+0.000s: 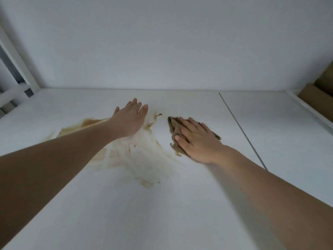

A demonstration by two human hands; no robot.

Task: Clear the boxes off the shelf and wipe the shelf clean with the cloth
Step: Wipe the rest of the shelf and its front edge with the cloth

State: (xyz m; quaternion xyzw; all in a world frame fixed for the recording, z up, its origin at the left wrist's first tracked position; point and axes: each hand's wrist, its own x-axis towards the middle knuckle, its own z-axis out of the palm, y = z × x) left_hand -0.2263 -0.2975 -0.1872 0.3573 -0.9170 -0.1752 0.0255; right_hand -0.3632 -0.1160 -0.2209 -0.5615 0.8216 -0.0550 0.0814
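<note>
On shelf — cloth under right hand

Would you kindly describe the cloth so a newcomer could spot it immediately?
On the white shelf, look just right of the tan smear. The cloth lies crumpled flat under the right hand, the only brown fabric there.

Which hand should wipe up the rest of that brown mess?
The right hand, probably. It already presses flat on the brown cloth, just beside the brown smears on the white shelf. The left hand lies open over the smears and holds no cloth.
</note>
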